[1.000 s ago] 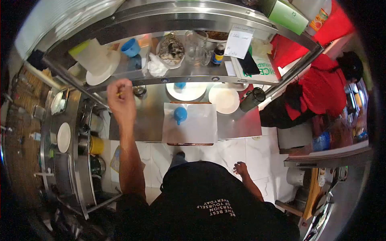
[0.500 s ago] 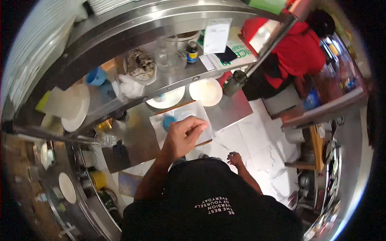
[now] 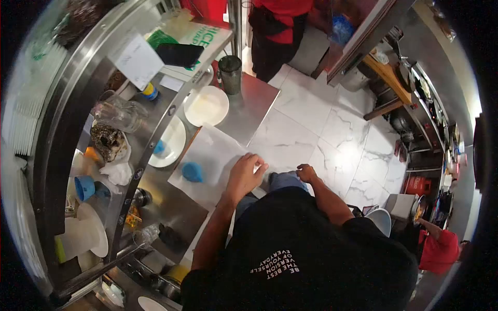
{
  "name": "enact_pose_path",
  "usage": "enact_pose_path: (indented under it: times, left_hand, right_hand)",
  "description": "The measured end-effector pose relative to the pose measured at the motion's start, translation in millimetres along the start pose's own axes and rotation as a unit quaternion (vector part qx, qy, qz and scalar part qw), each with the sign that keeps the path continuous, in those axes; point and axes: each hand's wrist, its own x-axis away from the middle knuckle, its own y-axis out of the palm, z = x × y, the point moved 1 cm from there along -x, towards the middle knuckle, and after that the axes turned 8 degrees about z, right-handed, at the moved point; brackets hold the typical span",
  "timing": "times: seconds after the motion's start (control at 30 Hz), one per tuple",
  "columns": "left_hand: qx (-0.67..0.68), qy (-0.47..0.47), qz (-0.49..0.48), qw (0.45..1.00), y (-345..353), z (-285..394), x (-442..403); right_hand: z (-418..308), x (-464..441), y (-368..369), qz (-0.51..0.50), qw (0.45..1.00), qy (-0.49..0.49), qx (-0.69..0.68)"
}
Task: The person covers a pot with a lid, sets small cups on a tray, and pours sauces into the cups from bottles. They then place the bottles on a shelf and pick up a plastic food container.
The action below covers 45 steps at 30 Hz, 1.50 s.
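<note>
My left hand (image 3: 246, 176) is over the near right edge of a white sheet (image 3: 211, 150) on a board, its thumb and fingers curled together. I cannot make out whether anything is between them. Left of it on the sheet sits a small rounded blue thing (image 3: 192, 172), kind unclear. My right hand (image 3: 307, 173) hangs beside my leg over the floor, apart from the counter, its fingers loosely apart with nothing seen in them. Behind the sheet are a round white plate (image 3: 206, 105) and another white plate (image 3: 175, 140) with something blue on it.
A dark ribbed tumbler (image 3: 230, 72) stands near the counter's far corner. The steel shelf (image 3: 155, 132) at left holds a glass jug (image 3: 120, 115), a blue cup (image 3: 84, 187) and a phone (image 3: 179, 55). One person in red (image 3: 280, 31) stands beyond; another (image 3: 438, 249) is at right.
My view has turned rightward, so the counter appears further left. My left hand has come down to the sheet's near edge, and the blue thing shows fully.
</note>
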Motion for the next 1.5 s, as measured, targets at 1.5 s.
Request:
enact_pose_path:
  times: [1.5]
  left_hand:
    - [0.056, -0.536, 0.583, 0.608, 2, -107, 186]
  right_hand:
    - [44, -80, -13, -0.154, 0.976, -0.01, -0.152]
